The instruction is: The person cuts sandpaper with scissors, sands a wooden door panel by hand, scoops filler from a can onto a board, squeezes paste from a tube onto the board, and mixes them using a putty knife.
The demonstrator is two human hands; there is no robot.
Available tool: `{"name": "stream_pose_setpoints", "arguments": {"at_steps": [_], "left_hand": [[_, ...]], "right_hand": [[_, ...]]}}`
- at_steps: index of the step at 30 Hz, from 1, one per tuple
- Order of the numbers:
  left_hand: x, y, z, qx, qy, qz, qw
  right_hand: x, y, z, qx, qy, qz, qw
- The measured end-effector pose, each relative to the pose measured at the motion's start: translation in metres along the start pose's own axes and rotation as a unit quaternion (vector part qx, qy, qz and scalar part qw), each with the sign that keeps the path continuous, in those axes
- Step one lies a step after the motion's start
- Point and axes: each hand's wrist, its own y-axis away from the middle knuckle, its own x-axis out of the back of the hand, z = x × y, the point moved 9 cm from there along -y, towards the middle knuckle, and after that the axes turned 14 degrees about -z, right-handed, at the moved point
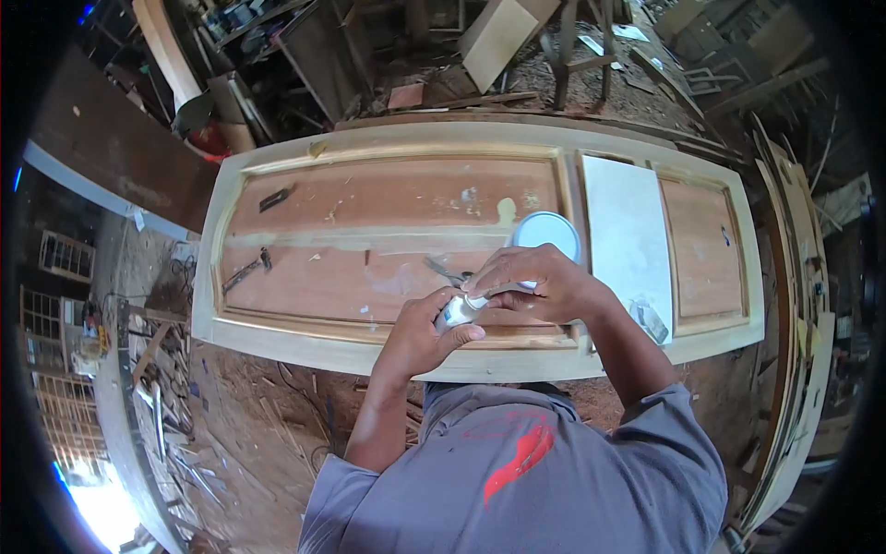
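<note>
My left hand [423, 334] is wrapped round a small white bottle [454, 314] with a bluish mark on its side. The bottle is tilted, its top towards my right hand [552, 284]. My right fingers are closed at the top of the bottle, and they partly hide it. Both hands are over the near edge of a panelled wooden door [369, 340] lying flat. Just beyond my right hand is a round tin [546, 233] with a pale blue top. A metal-bladed tool [441, 269] lies beside my fingers, partly covered.
On the door lie a hammer [247, 270], a small dark tool [274, 198] and a white board [628, 217] across the right part. A clear crumpled-looking object [650, 320] rests on the board's near end. Planks [792, 305] stand at the right; scraps litter the floor [254, 406].
</note>
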Motion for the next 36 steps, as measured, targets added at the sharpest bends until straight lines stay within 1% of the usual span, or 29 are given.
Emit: {"name": "stream_pose_setpoints", "arguments": {"at_steps": [1,2,4,5,7,8,9,11,12,13,14,16,17,20,21,23,24,25,26,28,29,32,33,36], "left_hand": [[-0.015,-0.006,0.004,0.022,0.016,-0.027,0.999],[-0.028,-0.012,0.011,0.026,0.017,-0.045,0.998],[-0.057,-0.025,0.026,0.037,0.019,-0.08,0.996],[-0.071,-0.032,0.035,0.036,-0.01,-0.083,0.996],[-0.103,-0.044,0.051,0.037,-0.065,-0.092,0.993],[-0.117,-0.051,0.06,0.039,-0.06,-0.094,0.993],[-0.131,-0.057,0.071,0.042,-0.055,-0.096,0.993],[-0.153,-0.068,0.086,0.042,-0.06,-0.084,0.994],[-0.165,-0.073,0.089,0.039,-0.042,-0.077,0.995],[-0.178,-0.077,0.089,0.039,-0.023,-0.069,0.997],[-0.189,-0.081,0.089,0.038,-0.004,-0.062,0.997],[-0.21,-0.092,0.096,0.02,-0.038,-0.058,0.997],[-0.219,-0.098,0.101,0.009,-0.054,-0.055,0.997],[-0.247,-0.108,0.098,0.056,-0.041,-0.083,0.994],[-0.252,-0.11,0.101,0.05,-0.035,-0.078,0.995],[-0.264,-0.112,0.107,0.04,-0.019,-0.072,0.996],[-0.267,-0.114,0.112,0.03,-0.051,-0.065,0.996],[-0.269,-0.117,0.117,0.021,-0.083,-0.058,0.995],[-0.27,-0.119,0.12,0.011,-0.115,-0.049,0.992],[-0.265,-0.118,0.112,0.017,-0.093,-0.025,0.995],[-0.261,-0.118,0.108,0.015,-0.091,-0.019,0.996],[-0.25,-0.122,0.105,0.011,-0.121,-0.032,0.992],[-0.248,-0.126,0.105,0.007,-0.134,-0.04,0.99],[-0.239,-0.135,0.103,-0.032,-0.133,-0.053,0.989]], "right_hand": [[0.006,0.015,-0.004,-0.018,-0.001,0.002,1.0],[0.012,0.032,-0.007,-0.036,-0.002,0.003,0.999],[0.025,0.067,-0.01,-0.081,0.042,0.0,0.996],[0.032,0.085,-0.01,-0.104,0.062,-0.001,0.993],[0.04,0.116,-0.01,-0.149,0.15,-0.043,0.976],[0.042,0.134,-0.008,-0.172,0.193,-0.064,0.964],[0.054,0.154,-0.013,-0.102,0.151,0.028,0.983],[0.067,0.188,-0.034,-0.019,0.094,0.091,0.991],[0.076,0.205,-0.045,0.025,0.066,0.119,0.99],[0.074,0.219,-0.039,-0.03,0.143,-0.007,0.989],[0.084,0.236,-0.034,-0.042,0.121,0.018,0.992],[0.1,0.269,-0.023,-0.066,0.076,0.066,0.993],[0.108,0.275,-0.045,0.039,0.056,0.141,0.988],[0.099,0.291,-0.045,0.003,0.089,0.071,0.993],[0.099,0.295,-0.032,-0.069,0.068,0.034,0.995],[0.098,0.3,-0.025,-0.145,0.101,0.001,0.984],[0.096,0.299,-0.019,-0.184,0.118,-0.018,0.976],[0.094,0.296,-0.01,-0.194,0.124,-0.019,0.973],[0.099,0.298,-0.011,-0.18,0.121,0.006,0.976],[0.111,0.297,-0.018,-0.147,0.119,0.055,0.98],[0.116,0.298,-0.033,-0.028,0.102,0.133,0.985],[0.095,0.286,-0.006,-0.099,0.089,0.032,0.991],[0.092,0.283,0.001,-0.189,0.123,-0.031,0.974],[0.095,0.272,0.011,-0.262,0.136,-0.042,0.954]]}}
